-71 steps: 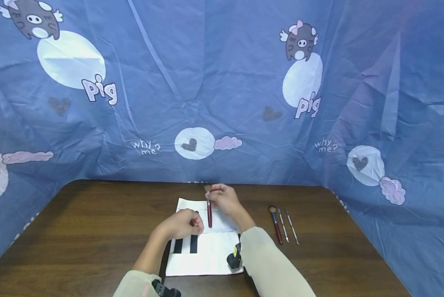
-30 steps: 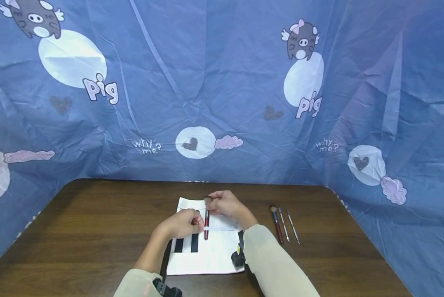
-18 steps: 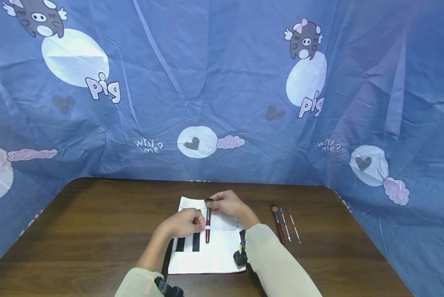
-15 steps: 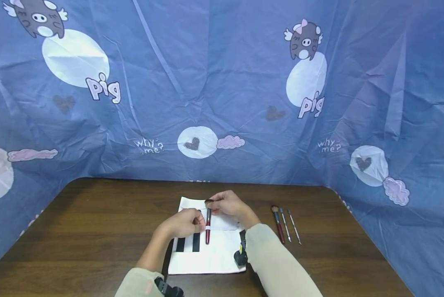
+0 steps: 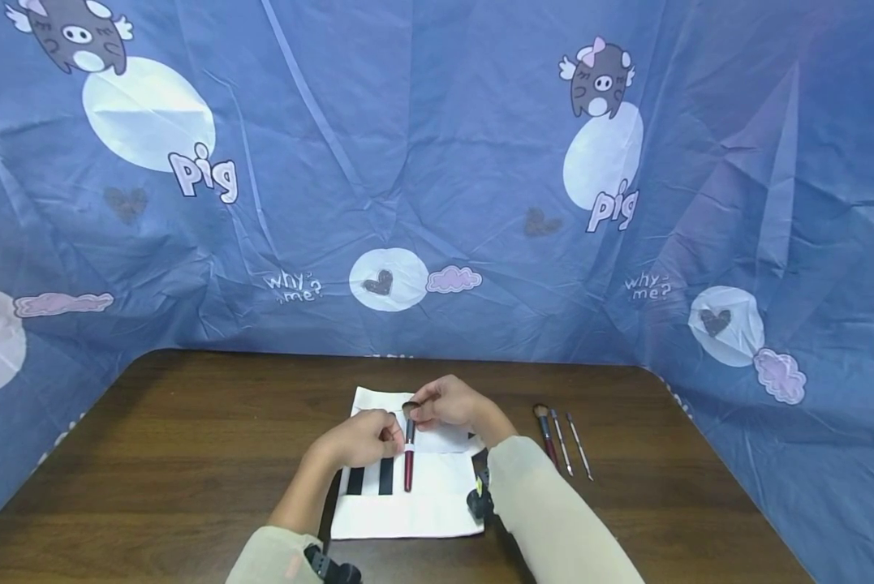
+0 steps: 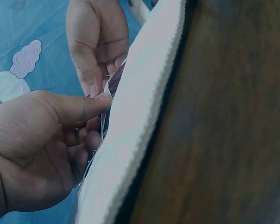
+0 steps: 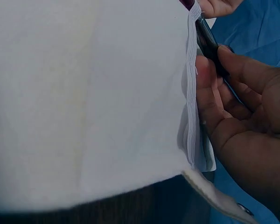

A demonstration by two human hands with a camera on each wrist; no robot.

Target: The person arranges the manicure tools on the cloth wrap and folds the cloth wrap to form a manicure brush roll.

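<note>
A makeup brush (image 5: 408, 470) with a red handle lies lengthwise over the white cloth brush roll (image 5: 407, 519), its handle passing under a narrow white elastic band (image 7: 191, 84). My right hand (image 5: 447, 403) pinches the brush by its dark upper part, just below the bristles; the right wrist view shows thumb and fingers around that dark part (image 7: 207, 39). On the left, my left hand (image 5: 363, 438) pinches the elastic edge between thumb and fingers beside the brush, clearest in the left wrist view (image 6: 42, 144). Cloth hides most of the handle in both wrist views.
Right of the roll, a second brush (image 5: 546, 434) and two slim metal tools, one silver tool (image 5: 561, 442) and another silver tool (image 5: 579, 446), lie on the brown wooden table (image 5: 663, 503). Dark strips (image 5: 385, 477) show on the roll's left. A blue printed curtain (image 5: 437, 162) stands behind.
The brush has slid toward me, its red handle now reaching farther past the elastic band. My right hand has come nearer with it, while my left hand keeps its place at the band.
</note>
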